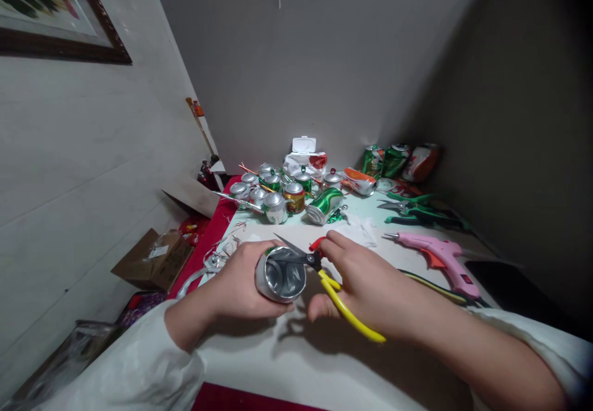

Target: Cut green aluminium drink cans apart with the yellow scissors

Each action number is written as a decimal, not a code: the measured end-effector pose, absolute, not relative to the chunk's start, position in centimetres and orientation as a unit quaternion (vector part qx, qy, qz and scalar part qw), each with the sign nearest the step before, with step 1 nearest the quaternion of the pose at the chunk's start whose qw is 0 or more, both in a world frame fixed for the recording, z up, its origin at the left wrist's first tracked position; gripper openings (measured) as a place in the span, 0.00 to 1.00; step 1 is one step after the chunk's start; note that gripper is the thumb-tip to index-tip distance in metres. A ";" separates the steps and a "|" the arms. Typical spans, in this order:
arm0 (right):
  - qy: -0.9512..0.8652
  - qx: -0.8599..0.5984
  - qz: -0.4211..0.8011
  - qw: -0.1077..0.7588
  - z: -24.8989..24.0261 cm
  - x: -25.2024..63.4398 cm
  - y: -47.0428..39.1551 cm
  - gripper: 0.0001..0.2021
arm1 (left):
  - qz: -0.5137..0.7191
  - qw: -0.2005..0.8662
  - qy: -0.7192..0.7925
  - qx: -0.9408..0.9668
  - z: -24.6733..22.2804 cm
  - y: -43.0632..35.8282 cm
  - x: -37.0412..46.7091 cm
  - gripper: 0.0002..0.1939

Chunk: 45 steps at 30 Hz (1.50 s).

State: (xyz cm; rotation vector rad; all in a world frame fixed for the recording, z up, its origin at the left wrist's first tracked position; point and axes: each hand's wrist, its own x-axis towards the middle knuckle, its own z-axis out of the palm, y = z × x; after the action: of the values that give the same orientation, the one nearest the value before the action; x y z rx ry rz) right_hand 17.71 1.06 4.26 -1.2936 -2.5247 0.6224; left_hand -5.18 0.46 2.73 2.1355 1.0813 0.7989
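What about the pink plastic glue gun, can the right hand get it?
Probably not: the right hand holds red-and-yellow metal scissors, though the way to the glue gun looks free.

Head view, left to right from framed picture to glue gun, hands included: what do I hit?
Framed picture, cardboard box, left hand, open-topped can, right hand, pink glue gun. Scissors omitted: overlap can and right hand.

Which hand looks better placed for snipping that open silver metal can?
Probably the right hand: it holds the black-bladed metal scissors with red and yellow handles, blades parted, one reaching over the mouth of the can. The left hand is occupied gripping the can.
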 end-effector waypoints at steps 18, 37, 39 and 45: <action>-0.852 -0.463 0.193 0.152 2.7 17.1 0.9 0.30 | 0.313 0.291 0.395 0.813 1.5 0.7 -5.7 0.30; -0.861 -0.456 0.172 0.143 3.1 17.1 1.1 0.37 | 0.338 0.179 0.467 0.797 1.2 -0.1 -4.0 0.29; -0.862 -0.455 0.175 0.143 3.2 17.2 1.1 0.36 | 0.332 0.178 0.474 0.796 1.3 -0.3 -3.9 0.27; -0.857 -0.466 0.179 0.123 3.1 17.3 1.4 0.32 | 0.317 0.211 0.481 0.790 1.9 -0.4 -3.8 0.22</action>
State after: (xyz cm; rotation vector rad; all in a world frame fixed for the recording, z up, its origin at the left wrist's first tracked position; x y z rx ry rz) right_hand 17.30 1.45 3.07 -1.3605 -2.5015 0.5225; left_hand -3.82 -0.43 1.93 2.1937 1.3359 0.8817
